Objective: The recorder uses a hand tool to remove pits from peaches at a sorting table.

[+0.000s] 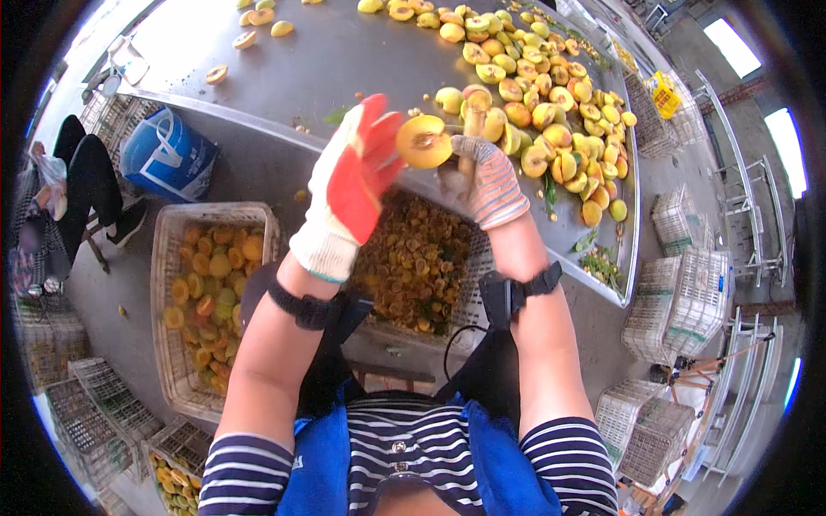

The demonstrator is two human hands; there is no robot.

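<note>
Left of center, the left hand [348,181] — gloved, fingers loosely extended — is beside a halved fruit [424,142], upper middle; just right, the gloved right hand [490,179] grips a wooden handle [477,101]; heaped fruit [564,112] fills the upper right.

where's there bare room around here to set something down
The grey metal table is mostly bare between a few scattered yellow fruit halves toward the left and the heap of yellow-orange fruit crowding its right side. The grey floor left of the fruit-filled off-white plastic crate, below the blue plastic bucket, is mostly bare too.
</note>
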